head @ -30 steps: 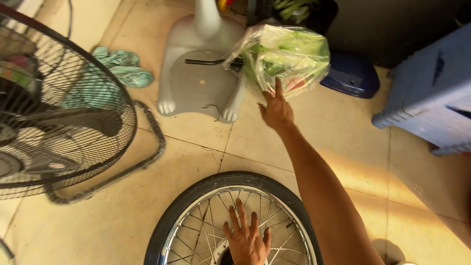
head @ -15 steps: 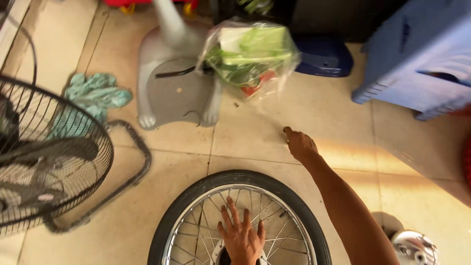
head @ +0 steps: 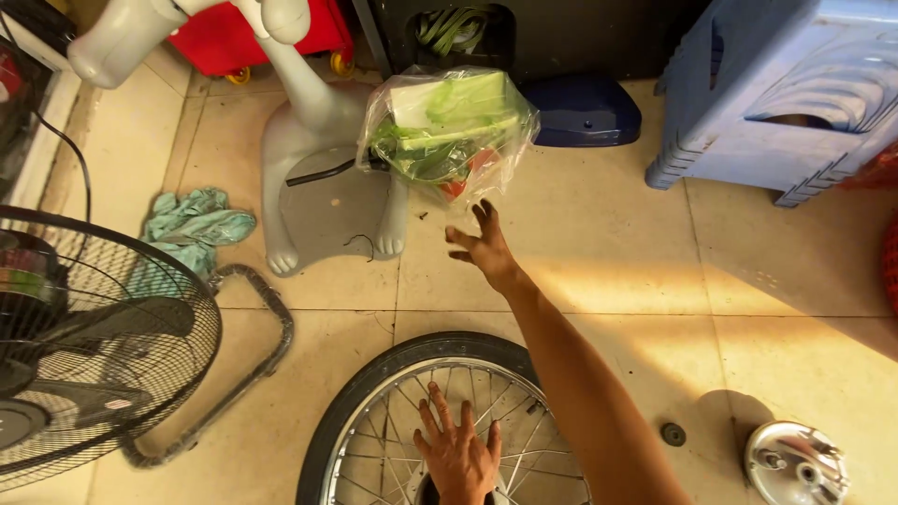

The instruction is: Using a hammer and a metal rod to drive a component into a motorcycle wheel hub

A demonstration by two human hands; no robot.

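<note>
My right hand [head: 484, 244] is stretched forward over the tiled floor with its fingers spread, holding nothing, just below a clear plastic bag of green vegetables [head: 447, 133]. That bag rests against a grey plastic ride-on toy [head: 323, 182]. My left hand [head: 458, 454] lies flat with its fingers apart on the spokes of a spoked wheel with a black tyre [head: 374, 374], which lies flat on the floor at the bottom of the view.
A black floor fan [head: 89, 346] lies at the left beside a teal rag [head: 192, 224]. A blue plastic stool [head: 781, 89] stands at the back right, with a dark blue cover [head: 580, 110] beside it. A shiny metal hub cap [head: 795, 463] and a small black disc [head: 672, 434] lie at the lower right. A red toy [head: 253, 37] sits at the back.
My right hand has let go of the vegetable bag and drawn back from it with its fingers spread. The left hand stays on the wheel. The view has shifted.
</note>
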